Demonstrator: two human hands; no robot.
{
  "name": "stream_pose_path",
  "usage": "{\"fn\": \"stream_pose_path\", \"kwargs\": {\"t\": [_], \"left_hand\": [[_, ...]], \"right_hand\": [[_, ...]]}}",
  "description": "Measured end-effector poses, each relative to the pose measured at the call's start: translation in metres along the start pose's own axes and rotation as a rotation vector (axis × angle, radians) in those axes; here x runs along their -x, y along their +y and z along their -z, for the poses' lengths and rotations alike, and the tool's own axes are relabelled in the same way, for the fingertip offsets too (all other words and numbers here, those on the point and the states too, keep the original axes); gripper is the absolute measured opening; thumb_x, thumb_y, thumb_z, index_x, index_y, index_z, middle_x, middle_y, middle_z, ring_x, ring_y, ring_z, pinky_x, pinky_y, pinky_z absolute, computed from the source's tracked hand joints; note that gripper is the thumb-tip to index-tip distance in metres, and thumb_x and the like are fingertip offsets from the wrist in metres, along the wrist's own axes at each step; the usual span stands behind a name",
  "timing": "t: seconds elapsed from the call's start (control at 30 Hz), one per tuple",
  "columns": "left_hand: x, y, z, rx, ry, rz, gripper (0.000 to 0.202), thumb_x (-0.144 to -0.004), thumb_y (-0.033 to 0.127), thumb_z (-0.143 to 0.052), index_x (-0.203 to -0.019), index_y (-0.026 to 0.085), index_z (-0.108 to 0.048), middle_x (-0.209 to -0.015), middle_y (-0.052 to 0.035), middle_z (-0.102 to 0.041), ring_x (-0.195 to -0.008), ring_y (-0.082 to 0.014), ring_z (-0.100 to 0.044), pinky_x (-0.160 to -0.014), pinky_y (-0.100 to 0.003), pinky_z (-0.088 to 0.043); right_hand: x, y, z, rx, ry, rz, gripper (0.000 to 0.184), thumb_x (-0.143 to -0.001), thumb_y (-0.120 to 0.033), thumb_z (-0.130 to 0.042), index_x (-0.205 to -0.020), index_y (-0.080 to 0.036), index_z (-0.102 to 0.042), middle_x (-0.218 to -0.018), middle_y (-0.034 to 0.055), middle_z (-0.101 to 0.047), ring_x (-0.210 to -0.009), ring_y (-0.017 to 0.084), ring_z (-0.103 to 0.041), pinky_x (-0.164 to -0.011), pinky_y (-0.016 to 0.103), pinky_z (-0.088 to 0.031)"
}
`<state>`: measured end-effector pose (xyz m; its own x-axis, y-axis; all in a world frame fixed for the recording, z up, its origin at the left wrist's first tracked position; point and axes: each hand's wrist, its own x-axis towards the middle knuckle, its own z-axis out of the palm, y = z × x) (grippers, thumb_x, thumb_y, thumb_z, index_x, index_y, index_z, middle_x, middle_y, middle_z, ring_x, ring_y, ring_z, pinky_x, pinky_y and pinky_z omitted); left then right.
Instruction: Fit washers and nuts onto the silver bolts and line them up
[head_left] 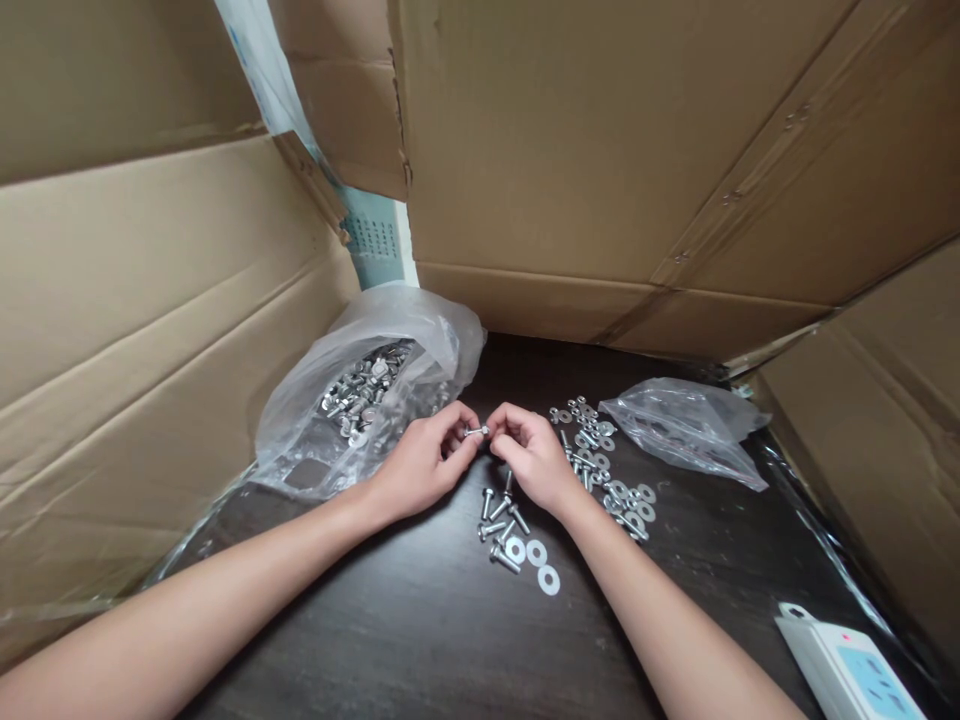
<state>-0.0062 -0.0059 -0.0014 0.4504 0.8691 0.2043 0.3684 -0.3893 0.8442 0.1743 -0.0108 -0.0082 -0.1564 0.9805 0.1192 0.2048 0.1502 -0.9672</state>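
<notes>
My left hand [441, 445] is closed, pinching a small silver bolt [474, 432] between thumb and fingertips. A hex piece that looks like a nut [486, 430] sits at the bolt's right end. My right hand [525, 445] is closed in a pinch against that piece, its fingertips partly hidden. Several loose bolts [499, 528] lie on the dark table below the hands. Beside them are three flat washers [548, 580]. Right of my right wrist spreads a pile of bolts, nuts and washers [600, 460].
A clear plastic bag [442, 325] full of metal hardware [367, 390] stands open at the left. A flatter plastic bag [682, 425] lies at the right. Cardboard walls [600, 140] surround the table [360, 620]. A white power strip [814, 650] with a red light is at the lower right.
</notes>
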Motion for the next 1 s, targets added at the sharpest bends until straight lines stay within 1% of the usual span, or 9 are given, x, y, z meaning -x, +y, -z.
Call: {"fn": "stream_pose_path", "kwargs": {"t": [0.13,0.33,0.67,1.0], "left_hand": [[-0.0003,-0.0004,-0.0004,-0.006,0.007,0.000,0.013,-0.099,0.031,-0.055,-0.099,0.019,-0.059,-0.072,0.0023,-0.064,-0.064,-0.0136,-0.059,-0.062,-0.025,-0.044],[-0.0004,-0.0001,0.0006,-0.013,0.007,-0.009,0.011,-0.098,0.029,-0.055,-0.098,0.019,-0.059,-0.072,0.0027,-0.065,-0.064,-0.0134,-0.059,-0.062,-0.025,-0.044],[0.0002,-0.0008,0.0000,0.002,0.001,-0.007,0.010,-0.098,0.028,-0.056,-0.098,0.019,-0.060,-0.075,0.0019,-0.066,-0.066,-0.0136,-0.060,-0.065,-0.026,-0.046],[0.0003,-0.0014,0.0006,0.016,-0.003,-0.012,0.013,-0.098,0.031,-0.057,-0.097,0.018,-0.059,-0.075,0.0018,-0.065,-0.066,-0.0135,-0.059,-0.064,-0.025,-0.045]], "right_hand": [[0.0004,-0.0013,0.0005,0.001,-0.003,0.005,0.006,-0.073,-0.027,-0.055,-0.071,-0.021,-0.056,-0.062,-0.0040,-0.049,-0.060,0.014,-0.044,-0.059,0.028,-0.036],[0.0003,-0.0055,0.0004,0.044,-0.002,0.007,0.020,-0.084,-0.036,-0.058,-0.070,-0.021,-0.057,-0.061,-0.0035,-0.050,-0.060,0.014,-0.046,-0.060,0.029,-0.037],[0.0007,-0.0047,0.0004,0.045,-0.010,0.009,0.018,-0.083,-0.034,-0.059,-0.070,-0.021,-0.057,-0.061,-0.0034,-0.050,-0.060,0.014,-0.046,-0.060,0.029,-0.037],[0.0009,-0.0036,0.0005,0.037,-0.013,0.019,0.017,-0.083,-0.033,-0.059,-0.071,-0.021,-0.057,-0.061,-0.0037,-0.050,-0.059,0.014,-0.045,-0.059,0.028,-0.036]]}}
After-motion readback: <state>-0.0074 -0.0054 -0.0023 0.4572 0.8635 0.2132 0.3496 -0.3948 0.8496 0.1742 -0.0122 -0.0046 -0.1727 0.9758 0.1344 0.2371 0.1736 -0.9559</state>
